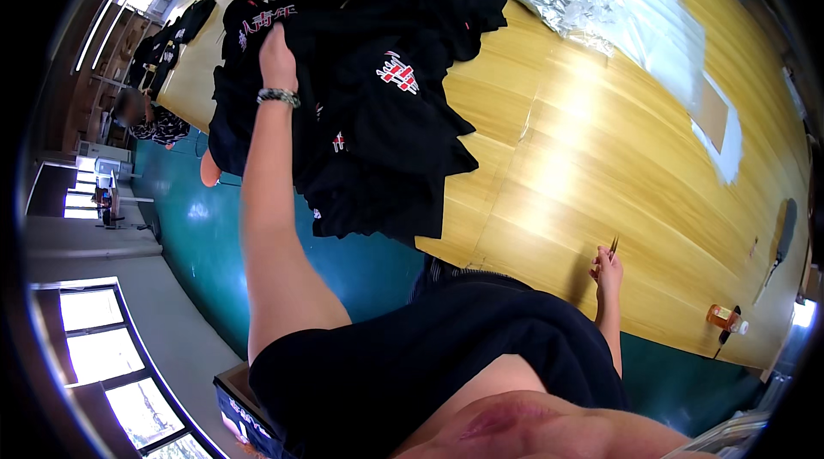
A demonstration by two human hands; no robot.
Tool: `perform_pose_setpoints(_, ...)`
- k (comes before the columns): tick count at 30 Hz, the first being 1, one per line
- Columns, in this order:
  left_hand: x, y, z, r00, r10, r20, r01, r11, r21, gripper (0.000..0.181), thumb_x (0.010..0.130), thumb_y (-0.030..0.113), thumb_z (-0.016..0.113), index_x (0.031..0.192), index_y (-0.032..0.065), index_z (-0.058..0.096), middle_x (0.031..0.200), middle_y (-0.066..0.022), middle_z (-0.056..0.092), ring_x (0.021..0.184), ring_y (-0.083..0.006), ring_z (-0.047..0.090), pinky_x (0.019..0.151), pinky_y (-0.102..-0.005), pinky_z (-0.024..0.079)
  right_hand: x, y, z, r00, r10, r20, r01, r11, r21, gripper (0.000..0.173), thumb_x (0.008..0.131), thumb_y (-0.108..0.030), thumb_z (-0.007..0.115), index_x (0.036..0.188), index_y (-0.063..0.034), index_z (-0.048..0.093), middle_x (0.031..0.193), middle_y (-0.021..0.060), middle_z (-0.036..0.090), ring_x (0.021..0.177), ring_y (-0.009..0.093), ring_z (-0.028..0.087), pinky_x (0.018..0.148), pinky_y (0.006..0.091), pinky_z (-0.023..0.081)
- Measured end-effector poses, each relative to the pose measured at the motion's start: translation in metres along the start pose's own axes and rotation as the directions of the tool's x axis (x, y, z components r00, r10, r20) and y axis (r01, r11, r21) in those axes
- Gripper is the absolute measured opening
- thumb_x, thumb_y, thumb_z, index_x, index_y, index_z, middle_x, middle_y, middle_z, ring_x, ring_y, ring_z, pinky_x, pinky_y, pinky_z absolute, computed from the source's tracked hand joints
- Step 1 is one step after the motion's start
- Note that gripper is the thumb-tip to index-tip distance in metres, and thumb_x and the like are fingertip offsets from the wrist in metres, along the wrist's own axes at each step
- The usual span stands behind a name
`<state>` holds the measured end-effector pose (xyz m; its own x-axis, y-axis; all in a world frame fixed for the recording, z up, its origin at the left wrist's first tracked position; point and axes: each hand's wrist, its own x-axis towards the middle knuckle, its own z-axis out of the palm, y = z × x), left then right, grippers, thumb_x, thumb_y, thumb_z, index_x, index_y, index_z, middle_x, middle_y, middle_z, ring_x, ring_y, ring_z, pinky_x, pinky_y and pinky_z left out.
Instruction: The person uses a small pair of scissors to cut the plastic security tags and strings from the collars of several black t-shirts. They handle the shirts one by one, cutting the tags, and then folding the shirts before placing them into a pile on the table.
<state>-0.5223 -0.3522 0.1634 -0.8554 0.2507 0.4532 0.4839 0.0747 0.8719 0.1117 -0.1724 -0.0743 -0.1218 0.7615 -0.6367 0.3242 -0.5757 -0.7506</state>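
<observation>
My left hand (278,61), with a braided bracelet (279,97) at the wrist, is stretched far out over a heap of black garments (380,124). It grips a black garment (241,82) with red and white printed lettering; fabric hides most of its fingers. More garments, several with red and white prints, spread around it and hang over the table's near edge. Close to my body, my right hand (606,271) is over the wooden table (547,169). A small pointed metal tool, probably thread snips (614,246), sticks out of its fingers.
Clear plastic bags (650,14) lie at the far right, by a brown card piece (713,114). A bottle of amber liquid (722,317) and a dark long-handled brush (782,233) are at right. Another person (158,121) is at far left. A box (241,401) stands behind my left side.
</observation>
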Motion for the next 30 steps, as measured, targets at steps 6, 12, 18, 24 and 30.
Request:
perform_pose_setpoints(6, -0.082, 0.197, 0.112, 0.895, 0.047, 0.444, 0.274, 0.728, -0.629, 0.032, 0.092, 0.015, 0.032, 0.113, -0.002, 0.05, 0.111, -0.0118, 0.055, 0.101, -0.021, 0.055, 0.089, -0.0335, 0.043, 0.017, -0.009, -0.033, 0.997, -0.057, -0.056, 0.06, 0.996, 0.061, 0.019, 0.085, -0.024, 0.054, 0.096, -0.0096, 0.057, 0.065, -0.0019, 0.049, 0.051, 0.004, 0.042, 0.047, 0.021, 0.043)
perform_pose_setpoints(12, -0.246, 0.202, 0.255, 0.593, 0.25, 0.765, 0.066, 0.932, -0.357, 0.023, 0.09, 0.018, 0.046, 0.095, -0.0028, 0.055, 0.086, -0.0046, 0.059, 0.083, -0.0113, 0.055, 0.076, -0.0248, 0.043, 0.048, -0.015, -0.073, 0.967, -0.187, -0.173, 0.204, 0.975, 0.087, 0.019, 0.085, -0.028, 0.055, 0.095, -0.0121, 0.057, 0.064, -0.0043, 0.047, 0.051, 0.004, 0.043, 0.048, 0.0199, 0.043)
perform_pose_setpoints(18, -0.388, 0.06, 0.29, 0.351, -0.065, 0.934, -0.396, 0.894, 0.211, 0.047, 0.07, 0.026, 0.065, 0.109, 0.004, 0.052, 0.106, -0.0152, 0.055, 0.102, -0.0312, 0.049, 0.086, -0.0383, 0.04, 0.095, -0.001, -0.157, 0.728, -0.567, -0.385, 0.268, 0.753, -0.601, 0.025, 0.079, -0.015, 0.05, 0.099, -0.001, 0.054, 0.069, 0.0119, 0.055, 0.066, 0.023, 0.054, 0.06, 0.0327, 0.045)
perform_pose_setpoints(24, -0.422, -0.021, 0.202, 0.521, -0.099, 0.848, -0.605, 0.657, 0.449, 0.061, 0.063, 0.032, 0.07, 0.116, 0.0094, 0.049, 0.119, -0.0172, 0.043, 0.112, -0.0323, 0.039, 0.091, -0.0421, 0.035, 0.108, 0.009, -0.187, 0.676, -0.605, -0.42, 0.097, 0.639, -0.763, 0.029, 0.078, -0.01, 0.048, 0.105, -0.0031, 0.054, 0.094, 0.0195, 0.056, 0.09, 0.035, 0.052, 0.077, 0.0408, 0.043)
perform_pose_setpoints(30, -0.447, -0.013, 0.177, 0.494, -0.075, 0.866, -0.466, 0.818, 0.337, 0.051, 0.068, 0.019, 0.065, 0.116, 0.0074, 0.049, 0.111, -0.0162, 0.046, 0.106, -0.0326, 0.042, 0.092, -0.0387, 0.036, 0.11, 0.007, -0.189, 0.537, -0.758, -0.37, -0.001, 0.438, -0.899, 0.029, 0.077, -0.009, 0.05, 0.105, -0.0034, 0.054, 0.098, 0.0197, 0.054, 0.094, 0.034, 0.051, 0.08, 0.039, 0.043)
